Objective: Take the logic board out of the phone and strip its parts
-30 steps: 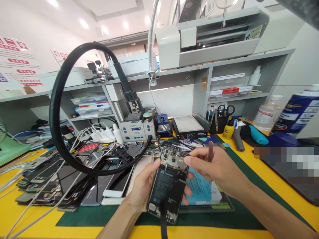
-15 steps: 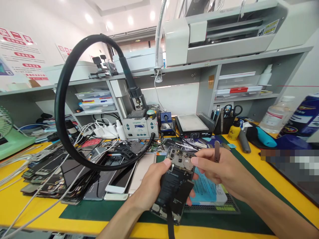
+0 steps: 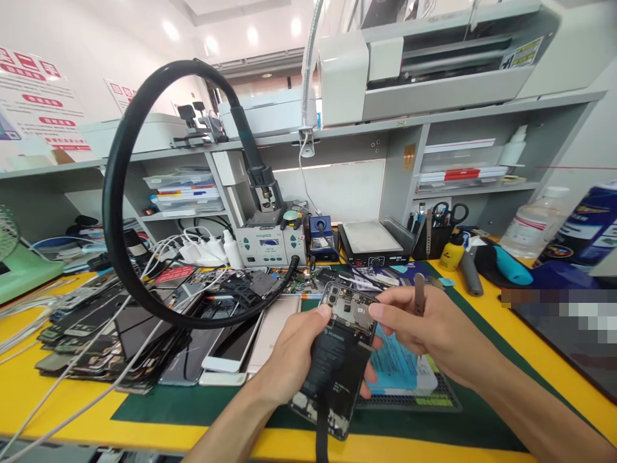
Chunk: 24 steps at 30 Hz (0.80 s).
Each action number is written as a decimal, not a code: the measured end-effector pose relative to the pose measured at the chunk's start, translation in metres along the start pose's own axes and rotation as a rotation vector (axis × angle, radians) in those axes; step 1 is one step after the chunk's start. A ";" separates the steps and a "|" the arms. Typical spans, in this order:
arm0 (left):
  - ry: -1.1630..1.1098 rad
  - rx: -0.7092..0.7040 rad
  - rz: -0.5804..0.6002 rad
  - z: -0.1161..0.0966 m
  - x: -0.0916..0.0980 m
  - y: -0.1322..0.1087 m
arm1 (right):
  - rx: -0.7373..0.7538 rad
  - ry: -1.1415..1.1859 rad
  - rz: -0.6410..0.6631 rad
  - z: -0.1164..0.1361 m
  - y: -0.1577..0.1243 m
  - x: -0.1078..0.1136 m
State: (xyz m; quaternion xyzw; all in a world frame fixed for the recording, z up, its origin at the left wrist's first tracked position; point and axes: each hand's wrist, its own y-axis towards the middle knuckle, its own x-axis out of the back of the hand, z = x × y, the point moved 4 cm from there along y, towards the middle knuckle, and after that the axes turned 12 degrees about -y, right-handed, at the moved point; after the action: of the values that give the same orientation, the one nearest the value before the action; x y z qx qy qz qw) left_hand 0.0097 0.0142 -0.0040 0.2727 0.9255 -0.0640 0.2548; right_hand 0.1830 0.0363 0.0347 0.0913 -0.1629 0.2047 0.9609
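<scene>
An opened phone point(image 3: 337, 357) with its back cover off shows a black battery and circuit board. My left hand point(image 3: 289, 360) wraps around its left side and holds it above the green mat point(image 3: 448, 424), thumb near the board. My right hand point(image 3: 429, 334) is closed on a thin metal tool point(image 3: 419, 294) that sticks up between the fingers, while its fingertips touch the metal shield at the phone's upper end. A black ribbon strip point(image 3: 322, 437) hangs from the phone's lower part.
A pile of phones and screens point(image 3: 120, 347) lies at the left under white cables. A black hose loop point(image 3: 116, 193) arches over to a hot-air station point(image 3: 270, 244). A hot plate point(image 3: 369, 241), tool cup point(image 3: 434, 231), bottles point(image 3: 530, 225) and a blue-labelled box point(image 3: 400, 370) stand around.
The view shifted slightly; both hands and the phone stay together, the right fingertips keeping to the phone's upper end. The dangling strip swung a little.
</scene>
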 end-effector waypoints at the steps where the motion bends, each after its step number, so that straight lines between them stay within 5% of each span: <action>1: -0.010 0.003 -0.002 0.000 0.000 0.000 | 0.005 -0.008 0.003 0.001 0.000 0.000; 15: -0.038 -0.037 -0.092 0.002 0.000 0.002 | -0.017 -0.103 -0.002 0.002 -0.001 -0.002; 24: -0.167 -0.037 0.040 0.000 -0.002 -0.001 | -0.022 -0.037 -0.027 -0.004 0.003 -0.001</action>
State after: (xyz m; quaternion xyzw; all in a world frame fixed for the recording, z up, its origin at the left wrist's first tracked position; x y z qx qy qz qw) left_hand 0.0100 0.0122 -0.0034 0.2799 0.8965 -0.0644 0.3373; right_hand 0.1820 0.0394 0.0308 0.0869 -0.1816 0.1880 0.9613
